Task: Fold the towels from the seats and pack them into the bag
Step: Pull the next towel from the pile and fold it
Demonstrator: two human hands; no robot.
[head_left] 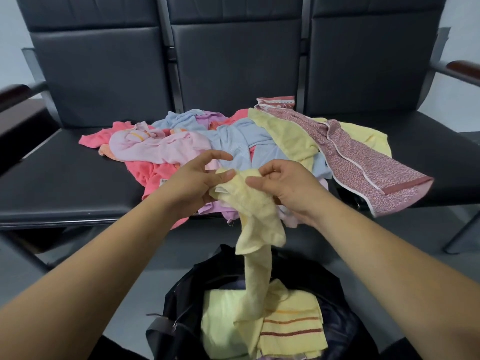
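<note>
Both hands held a pale yellow towel [257, 214] in the air, just off the front edge of the black bench [65, 183]. The left hand [200, 183] pinched the towel's bunched top with its thumb and lower fingers, while its upper fingers were spread above the cloth. The right hand [288, 188] gripped the same top edge close beside it, thumb against curled fingers, so that the two hands nearly touched. From that grip the towel hung down, twisted into a narrow rope, and its lower end reached into the open black bag [176, 307] that stood on the grey floor below the bench's front edge. Inside the bag lay a folded light green towel [220, 315] on the left and, touching it on the right, a folded yellow striped towel [291, 328] with red and orange bands; the hanging towel's end rested across where they met. On the middle seat a loose heap of unfolded towels was spread from the back to the front edge: a pink towel [161, 149] and a coral towel [150, 178] toward the left, a light blue towel [239, 144] in the middle, and a purple towel [215, 207] draped over the front edge behind the hands. A maroon patterned towel [363, 162] ran from the back of the middle seat to the front edge of the right seat, over another yellow towel [285, 136].
</note>
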